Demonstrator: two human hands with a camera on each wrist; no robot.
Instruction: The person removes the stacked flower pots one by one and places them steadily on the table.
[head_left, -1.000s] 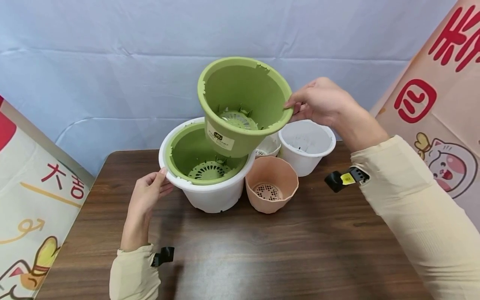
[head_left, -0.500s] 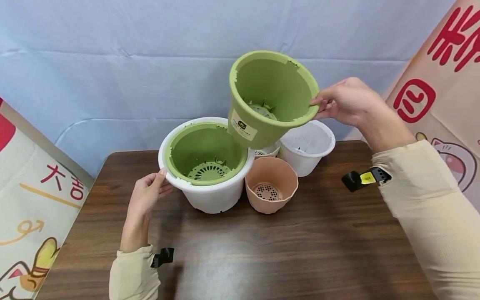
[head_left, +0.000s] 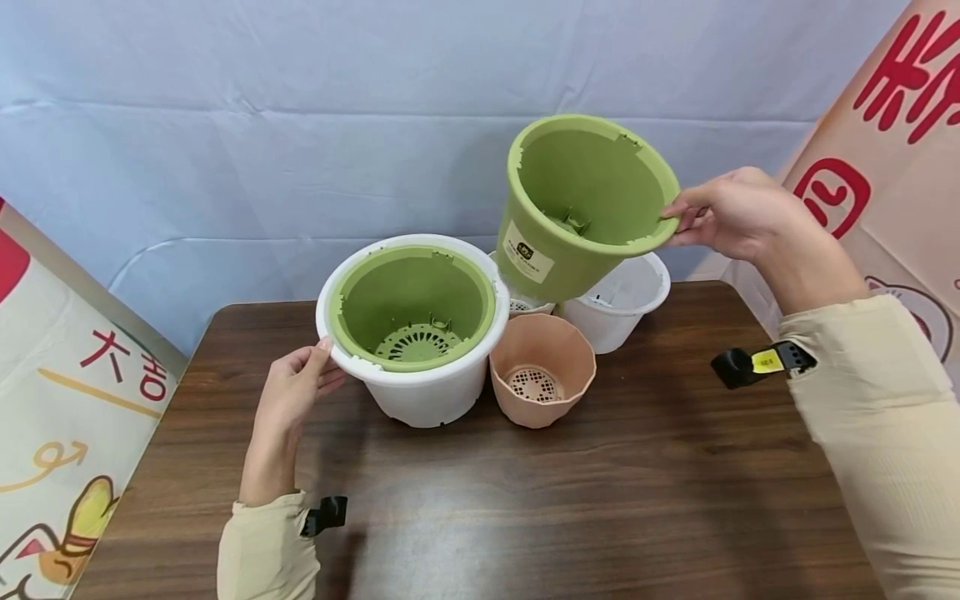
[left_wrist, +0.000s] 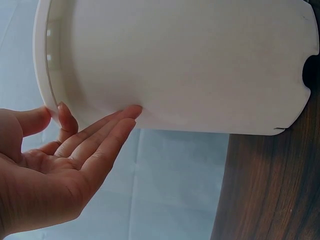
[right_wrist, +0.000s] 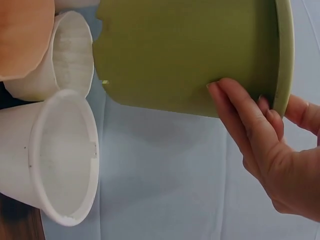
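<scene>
My right hand (head_left: 738, 212) pinches the right rim of a green flowerpot (head_left: 592, 187) with a paper label. That pot is raised and tilted, its underside over the smaller pots behind. In the right wrist view, the thumb is outside the rim and the fingers (right_wrist: 250, 115) lie along the pot's wall. My left hand (head_left: 296, 383) pinches the left rim of a large white flowerpot (head_left: 427, 400) standing on the table. Another green pot (head_left: 412, 300) sits nested inside it. The left wrist view shows the fingers (left_wrist: 107, 137) against the white wall beneath the rim.
A peach pot (head_left: 543, 367) with a perforated bottom stands right of the large white pot. Behind it are a smaller white pot (head_left: 626, 296) and a faceted white pot (right_wrist: 72, 57), partly hidden. The wooden table (head_left: 525, 500) ends at a pale cloth (head_left: 300, 167) behind.
My right hand has carried the raised green pot rightward, away from above the large white pot, and lately a little lower. My left hand stays on the white rim.
</scene>
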